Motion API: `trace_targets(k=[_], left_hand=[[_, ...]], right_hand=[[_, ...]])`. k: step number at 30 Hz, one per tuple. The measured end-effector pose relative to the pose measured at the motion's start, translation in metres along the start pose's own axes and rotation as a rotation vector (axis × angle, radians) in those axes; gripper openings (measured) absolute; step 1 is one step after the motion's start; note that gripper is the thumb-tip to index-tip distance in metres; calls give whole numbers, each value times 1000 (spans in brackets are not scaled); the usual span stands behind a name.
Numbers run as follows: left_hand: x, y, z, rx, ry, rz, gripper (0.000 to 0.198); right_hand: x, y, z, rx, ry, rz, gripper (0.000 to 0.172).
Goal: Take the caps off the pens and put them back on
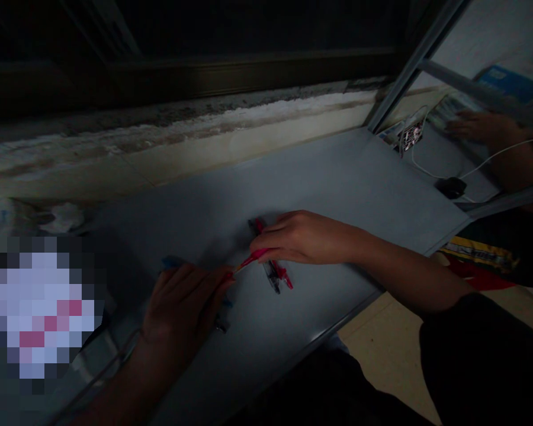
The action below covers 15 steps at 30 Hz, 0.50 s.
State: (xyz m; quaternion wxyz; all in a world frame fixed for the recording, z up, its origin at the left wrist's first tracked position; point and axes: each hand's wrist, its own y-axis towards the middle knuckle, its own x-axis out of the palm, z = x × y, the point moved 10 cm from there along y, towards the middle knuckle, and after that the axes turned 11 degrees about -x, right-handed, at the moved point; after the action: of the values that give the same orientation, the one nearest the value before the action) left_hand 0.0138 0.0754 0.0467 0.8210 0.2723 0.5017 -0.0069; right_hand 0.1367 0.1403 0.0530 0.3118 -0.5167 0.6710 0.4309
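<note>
My right hand [299, 236] is closed around a red pen [260, 254], whose narrow tip points left toward my other hand. In the fingers of my left hand [190, 299] is a small red piece [229, 276] that looks like the pen's cap; it is right at the tip, and I cannot tell whether they touch. Beneath my right hand, red pens [285, 276] and black pens [272, 278] lie side by side on the grey table [328, 183]. Blue pens [171, 261] lie partly hidden under my left hand, with a dark pen end [222, 325] showing near its wrist side.
A metal frame post [400, 89] stands at the table's right end. Beyond it are another person's arm [510, 142], a phone [412, 137], a white cable [493, 155] and a black round object [452, 187]. Crumpled white tissue [64, 218] sits at the left; a blurred patch covers the lower left.
</note>
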Motion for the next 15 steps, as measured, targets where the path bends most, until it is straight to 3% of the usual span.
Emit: trace_targets(k=[6, 15], left_hand=[[-3, -2, 7, 49, 28, -1, 8], [-1, -4, -1, -80, 7, -75, 19]], right_hand=[[2, 1, -4, -8, -50, -35, 42], [-1, -1, -4, 27, -46, -55, 43]])
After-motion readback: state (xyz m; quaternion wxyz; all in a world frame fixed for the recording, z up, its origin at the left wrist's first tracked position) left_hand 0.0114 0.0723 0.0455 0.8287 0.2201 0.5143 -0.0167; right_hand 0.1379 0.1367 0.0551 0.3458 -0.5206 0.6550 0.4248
